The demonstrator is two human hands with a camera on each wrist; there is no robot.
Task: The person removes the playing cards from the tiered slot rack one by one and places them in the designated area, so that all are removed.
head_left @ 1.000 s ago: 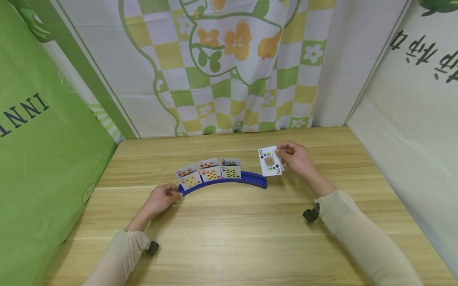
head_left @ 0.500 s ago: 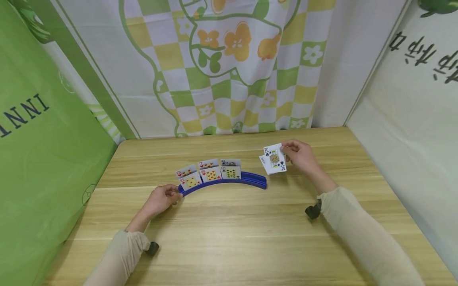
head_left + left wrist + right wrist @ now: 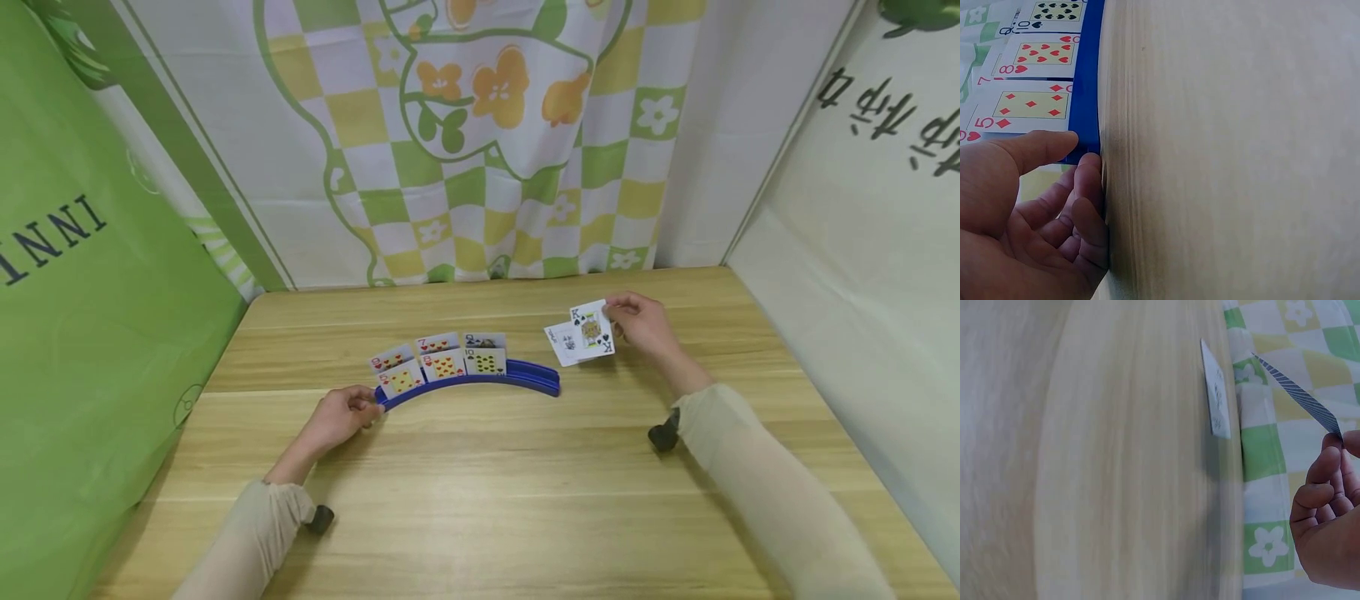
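In the head view my right hand (image 3: pixel 643 327) pinches a king of spades (image 3: pixel 592 331) by its upper right edge. The card's striped back (image 3: pixel 1300 394) shows in the right wrist view. Partly behind it, a joker card (image 3: pixel 561 348) lies face up on the table; whether more cards lie under it I cannot tell. My left hand (image 3: pixel 339 417) grips the left end of a curved blue card holder (image 3: pixel 528 379), thumb on top. Cards stand in its two rows: a five of diamonds (image 3: pixel 1030 105), an eight of hearts (image 3: pixel 1041 55) and a ten of spades (image 3: pixel 486 362) in front.
Behind these stand a red nine (image 3: pixel 388 359), a seven of hearts (image 3: pixel 437 342) and a queen (image 3: pixel 484 340). The holder's right part bears no cards. The wooden table (image 3: pixel 465 500) meets a checked curtain (image 3: pixel 510 225) at the back and cloth-covered sides.
My right hand has moved to the right with the king of spades, uncovering more of the joker card. The left hand and the card holder have stayed in place.
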